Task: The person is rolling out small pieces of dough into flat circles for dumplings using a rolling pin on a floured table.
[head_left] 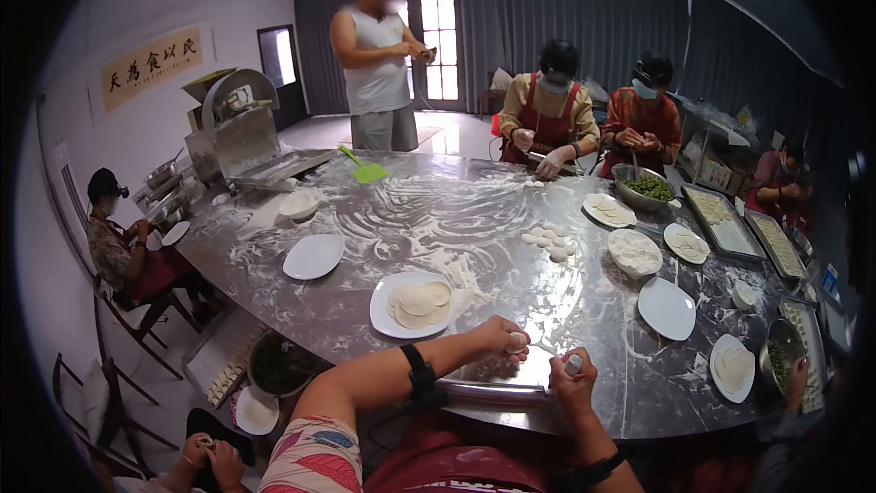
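Note:
My left hand (500,336) is closed, its fingers around a small pale lump of dough (517,340) just above the table's near edge. My right hand (573,382) is wrapped around what looks like a rolling pin (573,364), with only its grey rounded end showing. Beyond my left hand, a white square plate (377,318) carries a stack of flat round dough wrappers (420,301). Several small dough pieces (549,242) lie on the floured metal table (511,283) farther off.
White plates (314,256) (666,309) and a bowl of flour (634,254) stand around. A green scraper (365,169) lies at the far side. Filling bowls (648,190) and trays of dumplings (776,242) line the right. Co-workers sit around the table; a person in a hat (379,64) stands beyond.

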